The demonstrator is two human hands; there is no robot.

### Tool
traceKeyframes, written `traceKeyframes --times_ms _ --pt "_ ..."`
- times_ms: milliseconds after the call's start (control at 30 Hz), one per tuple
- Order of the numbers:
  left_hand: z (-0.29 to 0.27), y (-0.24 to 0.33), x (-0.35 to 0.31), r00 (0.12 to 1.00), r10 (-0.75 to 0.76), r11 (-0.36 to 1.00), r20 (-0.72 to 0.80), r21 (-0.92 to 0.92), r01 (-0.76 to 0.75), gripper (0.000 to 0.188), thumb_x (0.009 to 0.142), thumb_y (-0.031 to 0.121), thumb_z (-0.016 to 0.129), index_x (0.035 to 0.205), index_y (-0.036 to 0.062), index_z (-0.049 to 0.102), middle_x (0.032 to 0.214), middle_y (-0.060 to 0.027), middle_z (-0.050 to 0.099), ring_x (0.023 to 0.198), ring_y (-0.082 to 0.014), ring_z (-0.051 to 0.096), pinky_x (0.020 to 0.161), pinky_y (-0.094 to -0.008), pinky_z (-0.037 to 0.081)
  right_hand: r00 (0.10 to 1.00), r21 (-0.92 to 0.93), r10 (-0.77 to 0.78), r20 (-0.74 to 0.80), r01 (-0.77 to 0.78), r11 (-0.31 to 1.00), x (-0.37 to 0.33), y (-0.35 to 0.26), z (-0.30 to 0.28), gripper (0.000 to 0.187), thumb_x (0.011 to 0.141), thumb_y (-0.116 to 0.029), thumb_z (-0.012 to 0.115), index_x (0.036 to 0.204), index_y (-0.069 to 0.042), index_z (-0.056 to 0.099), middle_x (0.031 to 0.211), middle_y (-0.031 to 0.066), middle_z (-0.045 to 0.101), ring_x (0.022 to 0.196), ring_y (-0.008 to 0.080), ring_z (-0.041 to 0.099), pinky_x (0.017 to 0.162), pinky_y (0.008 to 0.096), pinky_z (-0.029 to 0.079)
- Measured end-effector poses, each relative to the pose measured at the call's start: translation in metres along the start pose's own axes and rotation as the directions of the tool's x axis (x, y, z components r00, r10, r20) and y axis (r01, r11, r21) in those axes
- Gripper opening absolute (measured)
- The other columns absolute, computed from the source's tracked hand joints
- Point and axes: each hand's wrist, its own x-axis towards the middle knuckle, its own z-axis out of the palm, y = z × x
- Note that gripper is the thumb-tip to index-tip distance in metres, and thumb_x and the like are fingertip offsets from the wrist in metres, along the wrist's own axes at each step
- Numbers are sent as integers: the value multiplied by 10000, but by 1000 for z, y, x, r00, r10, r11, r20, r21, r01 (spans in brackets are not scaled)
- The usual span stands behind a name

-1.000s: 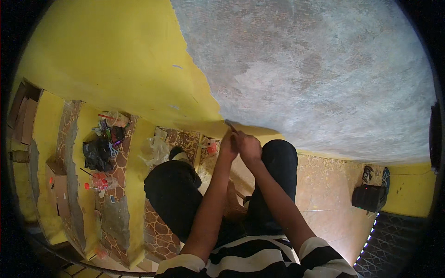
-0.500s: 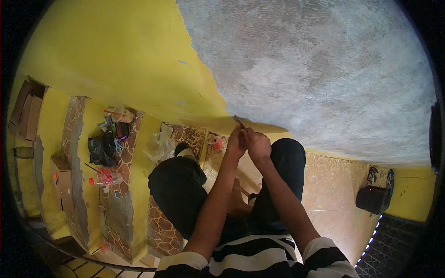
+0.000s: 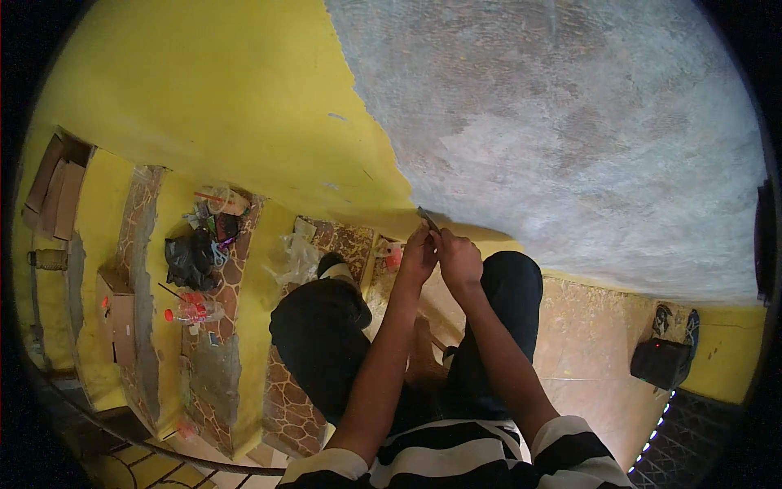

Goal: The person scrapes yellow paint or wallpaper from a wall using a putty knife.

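Both arms reach forward to the wall and meet at a small scraper [image 3: 428, 218], whose thin dark blade touches or nearly touches the paint edge. My right hand [image 3: 459, 261] is closed around its handle. Beside it, my left hand [image 3: 418, 259] is closed with its fingers against the scraper. The wall carries yellow paint [image 3: 244, 90] on the left and bare grey plaster [image 3: 554, 122] on the right, with a ragged border between them. Little grey chips show in the yellow near that border. Most of the handle is hidden by my fingers.
Steps with stone-patterned treads descend on the left. On them lie a black plastic bag [image 3: 190, 259], a red-labelled bottle [image 3: 195, 310], clear plastic wrapping [image 3: 297, 257] and cardboard boxes [image 3: 120, 318]. A black box-shaped device [image 3: 661, 363] stands at the right, near a dark metal grille [image 3: 692, 432].
The view has shifted slightly, so the surroundings sit a little lower and further right. Both hands stay together on the scraper, its blade still at the paint edge.
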Motion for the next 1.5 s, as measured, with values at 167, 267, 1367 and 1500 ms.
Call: traceKeyframes --times_ms 167,267,1367,1500 --pt "-4 -15 2 997 -57 993 -58 -107 50 246 916 300 472 958 78 569 885 -39 599 804 -171 568 733 -317 469 1000 26 3 -10 -3 1000 -6 5 0 257 888 -323 463 860 -81 544 628 173 592 597 347 613 502 441 491" --pt "-12 -6 15 998 -11 996 -63 -87 6 231 915 296 483 981 88 559 903 -24 589 812 -141 561 747 -291 470 999 61 7 -40 -4 998 5 -2 0 281 888 -341 465 840 -77 549 632 181 590 600 370 600 518 460 484" --pt "88 24 -76 991 -113 980 -69 160 123 443 878 552 408 934 132 539 866 -35 594 740 -148 583 509 -295 455 999 686 -33 43 -5 727 -63 -31 -48 479 903 -73 433 1357 -210 368 750 161 570 605 173 546 579 290 453" --pt "68 13 -52 988 -124 974 -96 181 140 422 908 500 391 1031 117 517 893 -57 570 865 -199 556 714 -348 470 989 636 136 64 -146 758 -54 -39 -43 400 907 -90 426 1294 -184 467 678 102 503 527 123 448 499 254 396"
